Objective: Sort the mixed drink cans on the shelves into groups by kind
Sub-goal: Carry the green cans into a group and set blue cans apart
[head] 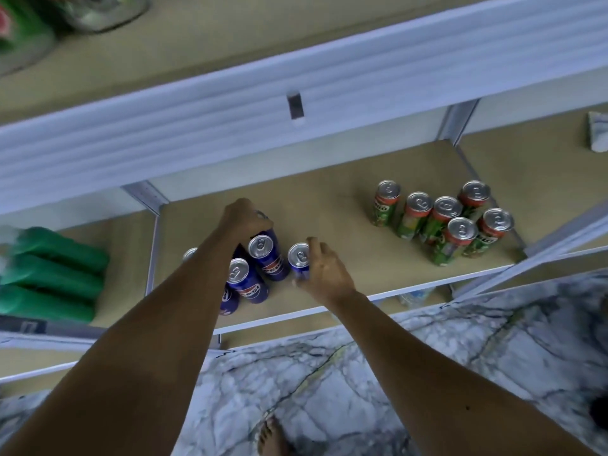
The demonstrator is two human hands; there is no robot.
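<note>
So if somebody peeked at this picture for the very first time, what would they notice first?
Probably the two hands on the blue cans in the middle of the shelf: the left hand grips the top of a can at the back, and the right hand holds another blue can beside the bunch. Next, the bright green cans with red rims, standing together at the right of that shelf.
</note>
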